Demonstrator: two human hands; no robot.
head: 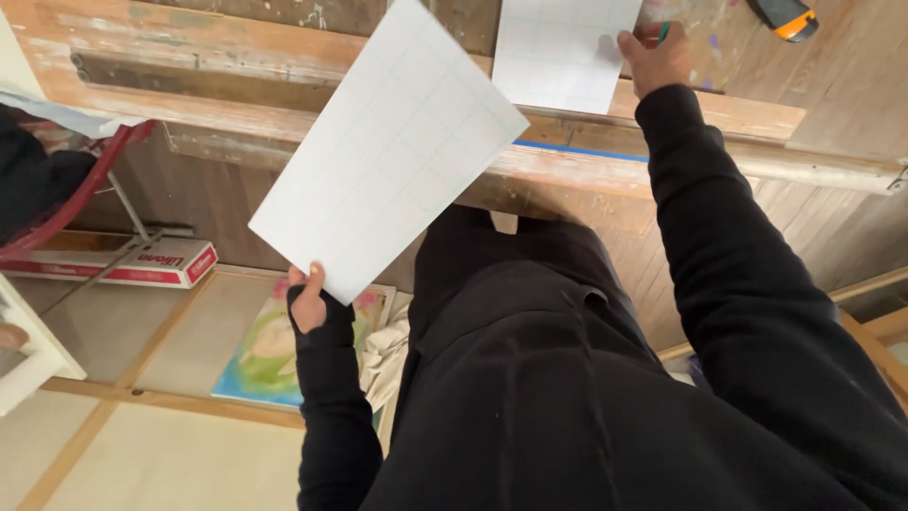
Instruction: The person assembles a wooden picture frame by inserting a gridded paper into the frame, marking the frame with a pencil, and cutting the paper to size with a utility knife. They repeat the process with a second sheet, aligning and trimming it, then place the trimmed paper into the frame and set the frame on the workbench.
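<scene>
Holding a white gridded sheet up off the wooden bench, the left hand has its grip pinched on the sheet's lower corner, so the paper tilts in the air in front of the bench edge. Over on the bench top, the right hand is closed round a green pen and presses on a second gridded sheet lying flat there. It looks like a marking step on the flat sheet, and the next stroke calls for that sheet pinned steady against the bench.
</scene>
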